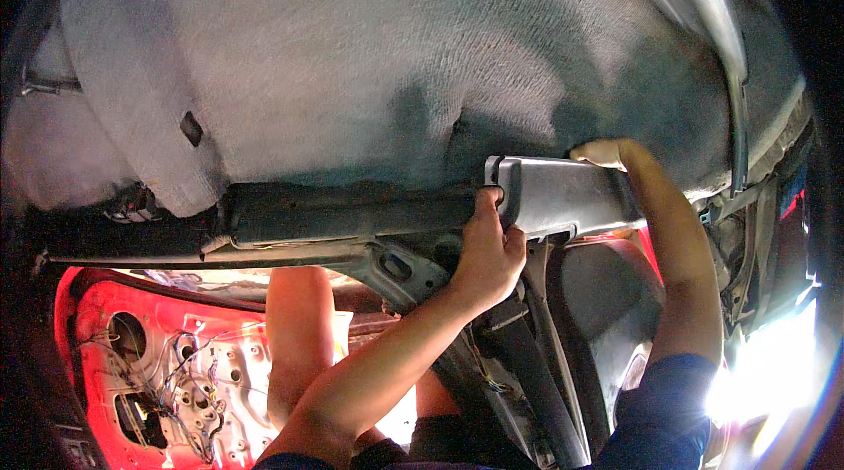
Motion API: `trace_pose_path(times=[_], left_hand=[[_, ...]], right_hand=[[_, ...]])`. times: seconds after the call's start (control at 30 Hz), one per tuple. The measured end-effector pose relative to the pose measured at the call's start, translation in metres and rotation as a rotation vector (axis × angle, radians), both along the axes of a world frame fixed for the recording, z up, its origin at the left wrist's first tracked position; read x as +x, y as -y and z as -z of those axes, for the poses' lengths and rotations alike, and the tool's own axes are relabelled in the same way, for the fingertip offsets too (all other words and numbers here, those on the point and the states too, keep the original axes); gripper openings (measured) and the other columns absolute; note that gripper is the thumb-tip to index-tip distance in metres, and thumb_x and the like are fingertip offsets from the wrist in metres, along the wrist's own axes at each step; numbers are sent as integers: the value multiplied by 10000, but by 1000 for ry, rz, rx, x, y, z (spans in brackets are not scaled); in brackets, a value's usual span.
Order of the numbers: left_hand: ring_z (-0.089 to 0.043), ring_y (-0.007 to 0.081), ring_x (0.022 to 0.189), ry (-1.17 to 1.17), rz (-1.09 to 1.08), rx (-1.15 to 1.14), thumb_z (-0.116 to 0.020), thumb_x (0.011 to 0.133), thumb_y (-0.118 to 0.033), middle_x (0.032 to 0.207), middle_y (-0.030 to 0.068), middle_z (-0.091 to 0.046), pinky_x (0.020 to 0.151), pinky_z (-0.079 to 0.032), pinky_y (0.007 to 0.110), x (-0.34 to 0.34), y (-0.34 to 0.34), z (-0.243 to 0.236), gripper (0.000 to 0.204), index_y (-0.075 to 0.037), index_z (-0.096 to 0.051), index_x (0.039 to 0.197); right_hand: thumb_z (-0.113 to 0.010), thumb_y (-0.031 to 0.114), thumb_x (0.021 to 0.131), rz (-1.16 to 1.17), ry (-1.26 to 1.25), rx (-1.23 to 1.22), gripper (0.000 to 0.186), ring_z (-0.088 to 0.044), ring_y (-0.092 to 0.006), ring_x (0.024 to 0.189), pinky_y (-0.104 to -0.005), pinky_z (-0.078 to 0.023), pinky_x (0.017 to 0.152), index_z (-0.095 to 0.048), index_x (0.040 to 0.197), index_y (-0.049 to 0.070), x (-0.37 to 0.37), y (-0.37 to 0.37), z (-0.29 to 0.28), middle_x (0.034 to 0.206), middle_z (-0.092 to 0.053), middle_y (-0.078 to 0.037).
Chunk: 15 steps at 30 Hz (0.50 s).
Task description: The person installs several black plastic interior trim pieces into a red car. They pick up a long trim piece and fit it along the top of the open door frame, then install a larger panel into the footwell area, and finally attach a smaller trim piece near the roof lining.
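Observation:
A grey plastic trim panel (563, 193) lies along the car's door sill, beside the carpet. My left hand (494, 250) is closed on the panel's left end, one finger pressed at its notched edge. At the panel's far right side, my right hand (602, 154) rests over the upper edge with its fingers bent; some of the fingertips are hidden. Left of the panel runs the bare dark sill (343, 217), not covered by it. Below my left hand stands the door pillar (527, 364) with loose wires.
Grey carpet (334, 74) fills the far side, with a metal rail (725, 39) at the right. A red door (88, 329) without its inner panel stands open at lower left, its wiring exposed. My bare leg (300, 329) is beside it. Bright light (774, 364) glares at the right.

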State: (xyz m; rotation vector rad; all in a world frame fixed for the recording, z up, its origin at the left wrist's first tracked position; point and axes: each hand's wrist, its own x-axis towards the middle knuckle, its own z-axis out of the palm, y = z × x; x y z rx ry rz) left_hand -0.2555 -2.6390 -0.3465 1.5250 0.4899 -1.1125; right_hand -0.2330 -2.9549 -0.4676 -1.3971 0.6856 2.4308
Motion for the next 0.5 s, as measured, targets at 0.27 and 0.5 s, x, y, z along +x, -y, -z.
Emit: trace_pose_path(times=[0.27, 0.5], left_hand=[[-691, 365, 849, -59, 3, 6, -625, 911, 7, 1027, 286, -627, 773, -525, 460, -2, 1, -2, 467, 51, -409, 1322], [-689, 298, 687, -192, 25, -40, -636, 899, 23, 976, 261, -640, 635, -528, 415, 10, -1, -6, 474, 45, -407, 1314]], right_hand=[[-493, 412, 1025, 53, 39, 52, 487, -587, -243, 1015, -451, -470, 921, -705, 1219, 19, -13, 11, -3, 1175, -687, -162], [-465, 458, 1040, -287, -56, 269, 528, -608, -290, 1245, -462, -421, 1099, -679, 1333, 74, 3, 3, 11, 1410, -645, -189]])
